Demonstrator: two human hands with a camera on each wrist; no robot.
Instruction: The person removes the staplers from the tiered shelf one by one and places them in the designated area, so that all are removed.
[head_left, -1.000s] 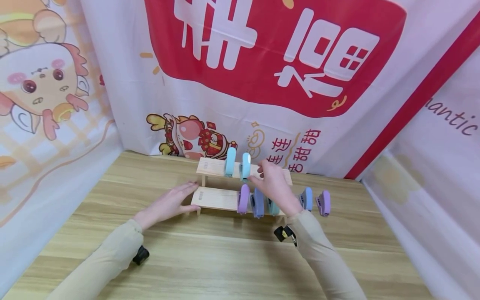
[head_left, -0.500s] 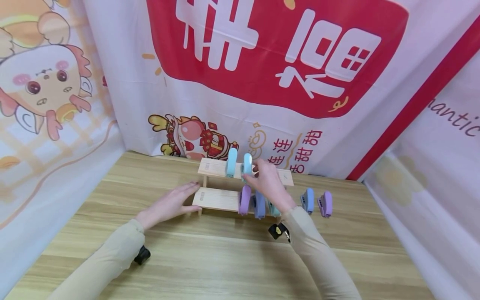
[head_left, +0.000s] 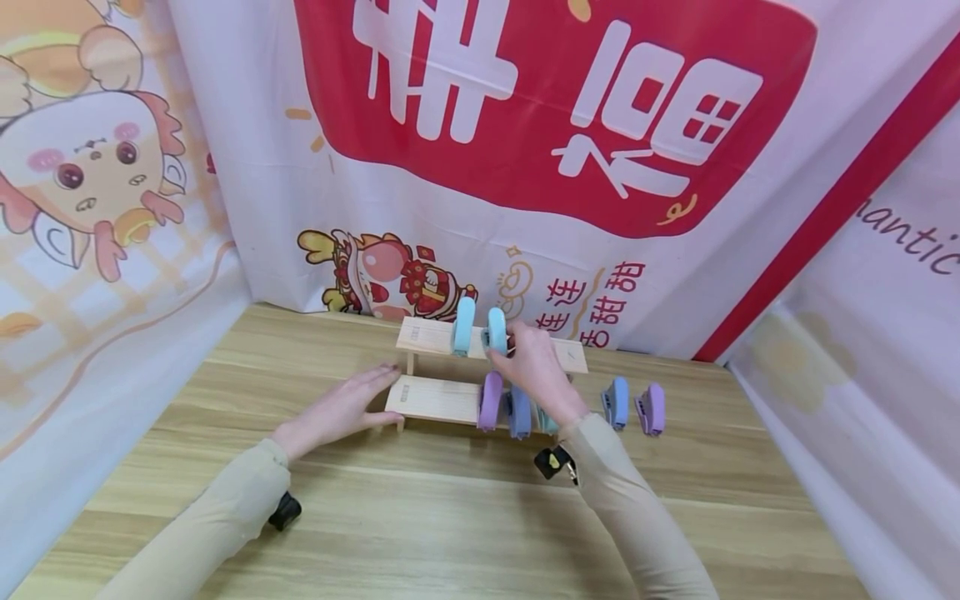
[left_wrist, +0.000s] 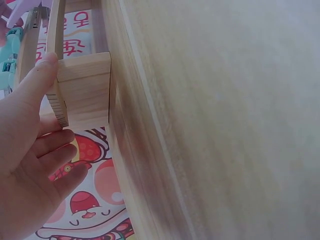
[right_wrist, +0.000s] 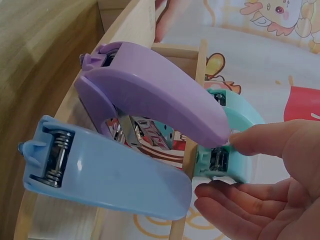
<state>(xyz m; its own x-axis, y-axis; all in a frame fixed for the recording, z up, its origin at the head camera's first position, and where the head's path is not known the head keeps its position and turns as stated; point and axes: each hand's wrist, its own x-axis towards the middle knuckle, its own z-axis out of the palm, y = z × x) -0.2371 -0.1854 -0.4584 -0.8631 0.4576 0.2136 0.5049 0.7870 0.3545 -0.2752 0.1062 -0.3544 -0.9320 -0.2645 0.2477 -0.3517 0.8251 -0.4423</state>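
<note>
A two-tier wooden shelf stands on the table. My left hand grips the left end of its lower board; in the left wrist view, the thumb and a finger lie at opposite edges. On the upper board, my right hand pinches a light-teal stapler between thumb and fingertips, as the right wrist view confirms. Another light-teal stapler stands apart to its left. Along the lower board are a purple stapler, a blue one and a teal one, which my right hand partly hides.
On the table, right of the shelf, stand a blue stapler and a purple stapler. A printed cloth hangs close behind the shelf, and more cloth closes off both sides. The wooden tabletop stretches in front.
My right hand has shifted slightly left and closer around the light-teal stapler on the upper board. The left hand keeps its place at the shelf's end.
</note>
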